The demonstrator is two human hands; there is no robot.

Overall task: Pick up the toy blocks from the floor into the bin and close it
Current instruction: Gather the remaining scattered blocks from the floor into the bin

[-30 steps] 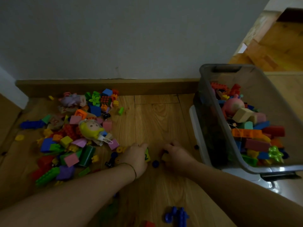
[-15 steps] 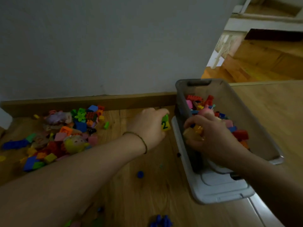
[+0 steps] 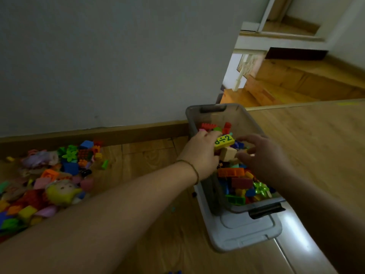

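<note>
We see both hands above the open grey bin point(image 3: 217, 117), which stands on its lid point(image 3: 246, 240) on the floor point(image 3: 150, 224), its far end close against the skirting board point(image 3: 98, 133). Our left hand point(image 3: 199, 153), with a thin bracelet point(image 3: 192, 169) at the wrist, reaches over the bin's left rim, fingers curled round the left end of a yellow block point(image 3: 225, 141) printed with 8÷2. The block juts out to the right of the fingertips, over the heap of coloured pieces inside the bin. Just under it sits a beige block point(image 3: 228, 154), touching the left hand's fingers; we cannot tell whether it is gripped or only resting on the heap. Our right hand point(image 3: 262, 155) hovers over the middle of the bin with fingers spread and loosely bent, holding nothing, its fingertips just beside both blocks. Well apart to the left, along the floor's far edge by the skirting board, lies a pile of loose blocks point(image 3: 69, 165), with a yellow doll point(image 3: 61, 191) at its near side
</note>
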